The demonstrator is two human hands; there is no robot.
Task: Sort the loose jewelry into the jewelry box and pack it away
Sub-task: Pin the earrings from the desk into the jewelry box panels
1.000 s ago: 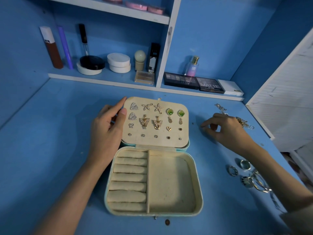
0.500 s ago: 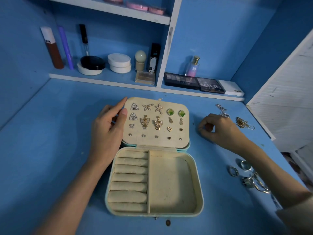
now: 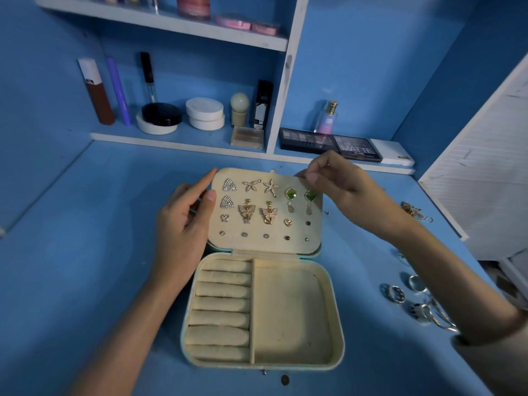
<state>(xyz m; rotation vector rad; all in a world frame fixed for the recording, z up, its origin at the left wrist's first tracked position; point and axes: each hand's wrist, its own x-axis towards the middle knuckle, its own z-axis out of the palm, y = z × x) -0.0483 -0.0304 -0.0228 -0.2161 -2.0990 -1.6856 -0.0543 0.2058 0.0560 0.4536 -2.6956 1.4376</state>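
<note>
Half a second ago the right hand lay low on the bench, to the right of the jewelry box. Now it is raised over the top right corner of the lid, just above a green earring. Its thumb and forefinger are pinched together and the other fingers are curled; if a small piece is between them, I cannot tell. The left hand stays on the left edge of the lid, thumb on the front, forefinger straight along the edge. The box stands open in the middle of the bench; rings and chains lie at its right. On the shelf, a dark palette reads "MATTE" and a small bottle reads "SB".
</note>
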